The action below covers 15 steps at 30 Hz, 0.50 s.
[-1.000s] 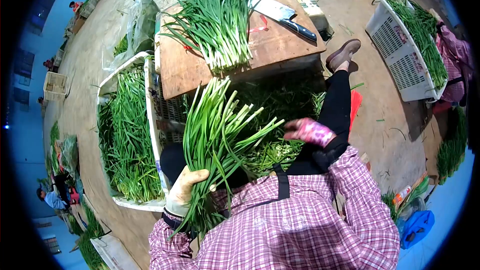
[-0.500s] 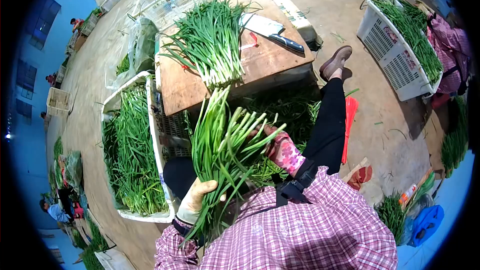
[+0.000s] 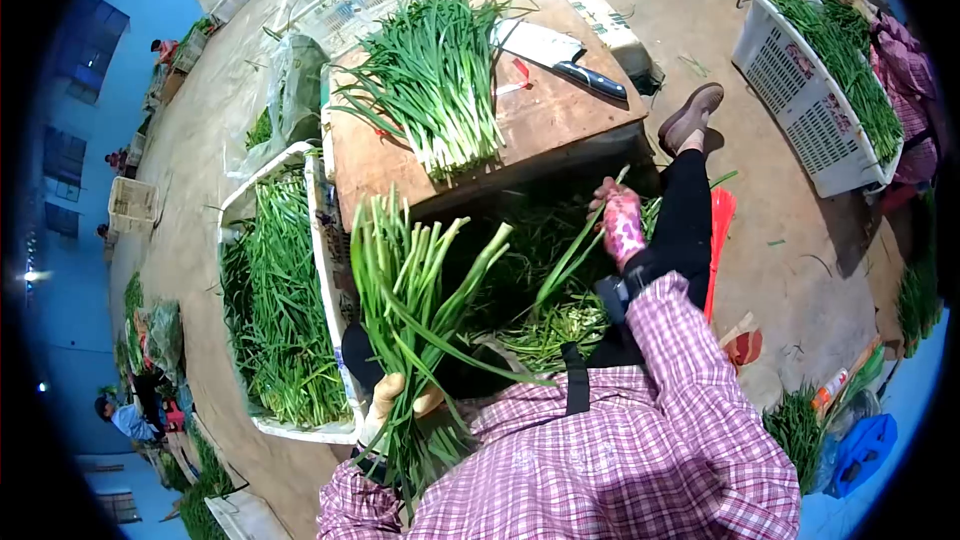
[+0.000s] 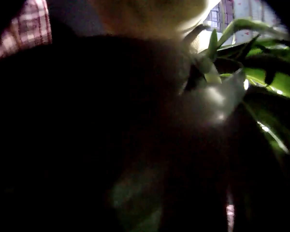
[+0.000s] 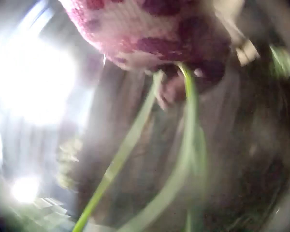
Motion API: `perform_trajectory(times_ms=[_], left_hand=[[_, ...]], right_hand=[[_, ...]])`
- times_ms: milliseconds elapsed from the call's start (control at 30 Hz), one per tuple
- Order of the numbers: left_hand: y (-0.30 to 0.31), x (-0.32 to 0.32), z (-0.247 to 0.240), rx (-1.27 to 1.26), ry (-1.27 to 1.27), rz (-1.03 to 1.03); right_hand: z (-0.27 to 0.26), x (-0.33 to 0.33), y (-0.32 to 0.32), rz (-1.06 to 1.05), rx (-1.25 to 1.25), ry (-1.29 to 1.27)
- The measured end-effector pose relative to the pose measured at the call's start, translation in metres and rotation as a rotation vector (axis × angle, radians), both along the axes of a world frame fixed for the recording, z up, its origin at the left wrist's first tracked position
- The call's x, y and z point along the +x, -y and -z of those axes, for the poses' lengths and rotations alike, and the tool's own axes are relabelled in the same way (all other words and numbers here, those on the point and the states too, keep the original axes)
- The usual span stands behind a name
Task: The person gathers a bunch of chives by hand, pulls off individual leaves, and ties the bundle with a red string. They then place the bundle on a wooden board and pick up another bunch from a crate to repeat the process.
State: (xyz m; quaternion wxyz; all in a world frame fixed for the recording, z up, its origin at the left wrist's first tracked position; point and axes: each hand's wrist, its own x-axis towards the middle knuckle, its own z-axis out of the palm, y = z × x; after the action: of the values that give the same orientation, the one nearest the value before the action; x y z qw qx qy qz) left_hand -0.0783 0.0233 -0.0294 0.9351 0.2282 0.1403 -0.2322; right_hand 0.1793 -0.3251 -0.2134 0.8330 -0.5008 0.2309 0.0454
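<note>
My left hand point(image 3: 383, 402), in a pale glove, grips a thick bunch of chives point(image 3: 405, 290) by the leaves, pale stem ends pointing up toward the board. The left wrist view is mostly dark, with green leaves point(image 4: 275, 79) at its right. Out to the right, my right hand point(image 3: 620, 218) in a pink patterned glove pinches a few loose chive stalks point(image 3: 572, 265). They hang from its fingers in the right wrist view as long green strands point(image 5: 121, 157). A neat bundle of chives point(image 3: 440, 75) lies on the wooden board point(image 3: 560, 122), beside a cleaver point(image 3: 540, 42) with a black handle.
Left of my knee stands a white crate point(image 3: 329, 290) full of chives. Loose chive pieces point(image 3: 560, 330) lie below the board between my legs. Red strips point(image 3: 720, 240) lie beside my right leg. Another person sits at a white crate point(image 3: 800, 90) on the far right.
My right hand reached into the bunch, then drew away to the right with a few stalks. My left hand still grips the bunch, its stem ends now more upright.
</note>
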Motion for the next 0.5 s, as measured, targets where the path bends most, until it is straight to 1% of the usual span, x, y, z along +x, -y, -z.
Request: perform_trajectory(times_ms=[67, 100, 133, 167, 200, 233, 267, 300, 333, 367, 400, 433, 467, 500], left_hand=[[-0.010, -0.001, 0.011, -0.016, 0.073, 0.010], [-0.011, -0.004, 0.009, 0.040, 0.054, -0.042], [-0.011, -0.001, 0.006, 0.075, 0.040, -0.010], [-0.012, 0.002, 0.003, 0.109, 0.026, 0.023], [-0.007, 0.008, -0.002, 0.122, 0.015, 0.039], [-0.004, 0.013, 0.001, 0.097, 0.036, 0.055], [-0.005, 0.019, 0.007, 0.127, 0.040, 0.095], [-0.005, 0.024, 0.013, 0.156, 0.045, 0.136], [0.011, 0.038, -0.005, 0.373, 0.069, 0.128], [0.038, 0.053, -0.039, 0.589, 0.015, 0.110], [0.052, 0.065, -0.053, 0.606, -0.034, 0.119], [0.061, 0.069, -0.047, 0.804, 0.016, 0.167], [0.067, 0.073, -0.038, 1.002, 0.071, 0.215], [0.072, 0.077, -0.030, 1.195, 0.098, 0.338]], right_hand=[[0.003, 0.011, 0.007, -0.312, -1.723, -0.005], [-0.026, 0.007, 0.001, -0.580, -1.820, 0.027], [-0.075, -0.003, -0.010, -0.853, -1.903, 0.057], [-0.114, -0.007, -0.029, -1.141, -1.595, -0.010], [-0.091, -0.024, -0.039, -1.123, -1.181, 0.315], [-0.104, -0.040, -0.053, -1.254, -0.676, 0.417], [-0.085, -0.057, -0.068, -1.246, -0.184, 0.562], [-0.095, -0.083, -0.081, -1.072, 0.227, 0.526], [-0.090, -0.086, -0.085, -0.961, 0.493, 0.512], [-0.079, -0.086, -0.090, -0.836, 0.755, 0.486], [-0.065, -0.085, -0.094, -0.699, 1.007, 0.453], [-0.041, -0.080, -0.093, -0.597, 1.022, 0.296], [-0.033, -0.076, -0.085, -0.551, 0.826, 0.293], [-0.026, -0.072, -0.078, -0.514, 0.627, 0.273]])
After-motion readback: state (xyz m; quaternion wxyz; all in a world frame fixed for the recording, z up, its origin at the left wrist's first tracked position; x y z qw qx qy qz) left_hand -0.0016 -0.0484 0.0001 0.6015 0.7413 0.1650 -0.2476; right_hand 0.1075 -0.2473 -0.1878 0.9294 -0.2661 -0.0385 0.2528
